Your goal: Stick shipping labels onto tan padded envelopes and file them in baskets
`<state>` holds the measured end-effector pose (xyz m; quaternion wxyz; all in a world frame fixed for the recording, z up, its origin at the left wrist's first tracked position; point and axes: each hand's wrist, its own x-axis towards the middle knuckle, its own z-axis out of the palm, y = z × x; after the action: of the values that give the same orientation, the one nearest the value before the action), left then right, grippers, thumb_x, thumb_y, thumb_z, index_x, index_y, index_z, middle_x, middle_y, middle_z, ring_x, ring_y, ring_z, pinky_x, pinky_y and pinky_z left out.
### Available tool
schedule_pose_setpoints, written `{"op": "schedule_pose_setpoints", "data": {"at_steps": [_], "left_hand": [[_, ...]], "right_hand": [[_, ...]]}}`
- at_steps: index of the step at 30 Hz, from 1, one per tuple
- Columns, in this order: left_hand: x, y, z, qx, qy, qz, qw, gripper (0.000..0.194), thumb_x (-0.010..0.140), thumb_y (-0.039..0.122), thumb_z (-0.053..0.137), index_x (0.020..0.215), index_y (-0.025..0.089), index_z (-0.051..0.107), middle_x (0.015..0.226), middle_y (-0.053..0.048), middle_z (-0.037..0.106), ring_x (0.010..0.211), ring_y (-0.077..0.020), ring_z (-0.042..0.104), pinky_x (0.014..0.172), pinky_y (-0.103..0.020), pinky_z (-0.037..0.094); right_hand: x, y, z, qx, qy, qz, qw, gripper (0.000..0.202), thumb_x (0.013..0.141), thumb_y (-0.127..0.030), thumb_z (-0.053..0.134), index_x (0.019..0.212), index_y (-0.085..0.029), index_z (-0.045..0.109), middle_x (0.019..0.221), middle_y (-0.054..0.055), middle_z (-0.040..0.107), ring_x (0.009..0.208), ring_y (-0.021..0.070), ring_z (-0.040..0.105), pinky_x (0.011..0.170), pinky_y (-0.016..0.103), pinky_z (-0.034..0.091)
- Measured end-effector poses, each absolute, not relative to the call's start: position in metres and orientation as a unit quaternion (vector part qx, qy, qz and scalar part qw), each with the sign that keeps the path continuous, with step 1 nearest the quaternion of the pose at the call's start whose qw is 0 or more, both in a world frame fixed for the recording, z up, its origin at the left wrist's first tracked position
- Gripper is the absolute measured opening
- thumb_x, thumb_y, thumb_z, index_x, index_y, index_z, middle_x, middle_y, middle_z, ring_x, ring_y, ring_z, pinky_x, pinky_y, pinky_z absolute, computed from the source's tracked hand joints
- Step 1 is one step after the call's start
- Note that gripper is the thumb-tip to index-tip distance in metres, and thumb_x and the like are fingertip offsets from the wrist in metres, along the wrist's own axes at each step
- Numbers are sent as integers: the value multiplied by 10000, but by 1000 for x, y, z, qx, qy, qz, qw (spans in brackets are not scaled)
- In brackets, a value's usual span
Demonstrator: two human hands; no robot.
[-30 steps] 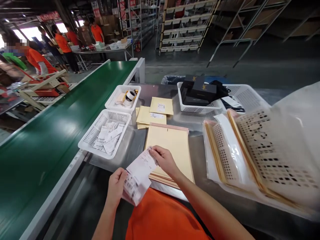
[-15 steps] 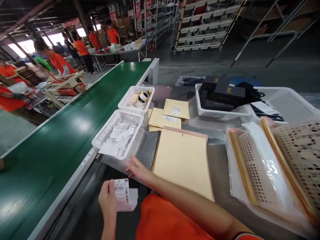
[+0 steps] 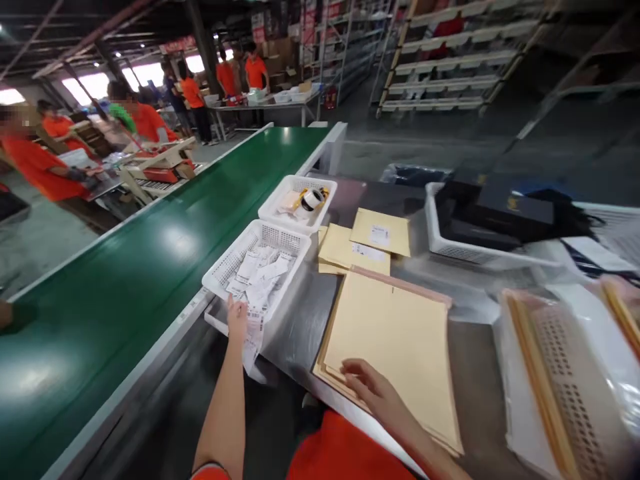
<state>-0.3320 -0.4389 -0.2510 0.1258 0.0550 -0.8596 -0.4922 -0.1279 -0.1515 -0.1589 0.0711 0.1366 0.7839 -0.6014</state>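
My left hand [image 3: 237,319] is stretched out to the near rim of a white basket [image 3: 220,275] full of paper slips, and it grips a white label slip [image 3: 253,337] that hangs over that rim. My right hand [image 3: 367,383] lies flat on the near corner of a stack of large tan padded envelopes [image 3: 400,340] on the steel table, fingers spread, holding nothing.
A green conveyor belt [image 3: 125,280] runs along the left. A second white basket [image 3: 287,193] holds a tape roll. Small tan envelopes [image 3: 373,240] lie behind the stack. A white basket [image 3: 437,230] with black boxes stands at the right; perforated mailers [image 3: 560,360] lie further right. People in orange work at the far left.
The label slip went from both hands to my left hand alone, which reached forward to the basket rim. My right hand let go and settled on the envelope stack. The view swung left.
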Motion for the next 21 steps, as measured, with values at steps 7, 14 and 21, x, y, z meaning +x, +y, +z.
{"op": "schedule_pose_setpoints", "data": {"at_steps": [7,14,21], "left_hand": [[-278,-463,-328,261,-768,-566,146,366,868,427,416,861,136,636,1262,-202,589,1185,-286,547,934,-368,465],[-149,-452,-342,363,-728,-574,90,445,821,590,445,629,201,544,574,5,568,575,-154,532,567,-251,424],[-18,-415,-363,536,-677,-504,24,466,772,657,442,596,233,519,495,8,534,482,-189,526,489,-291,390]], "right_hand": [[-123,-137,-173,144,837,-516,113,403,738,-604,572,836,-226,671,822,69,707,783,238,669,687,317,562],[-156,-192,-188,35,869,-444,215,339,802,-512,532,879,-215,678,876,70,720,821,229,677,709,289,551],[-170,-277,-293,-55,809,-484,328,266,846,-432,502,909,-213,638,874,47,702,819,198,662,758,300,526]]}}
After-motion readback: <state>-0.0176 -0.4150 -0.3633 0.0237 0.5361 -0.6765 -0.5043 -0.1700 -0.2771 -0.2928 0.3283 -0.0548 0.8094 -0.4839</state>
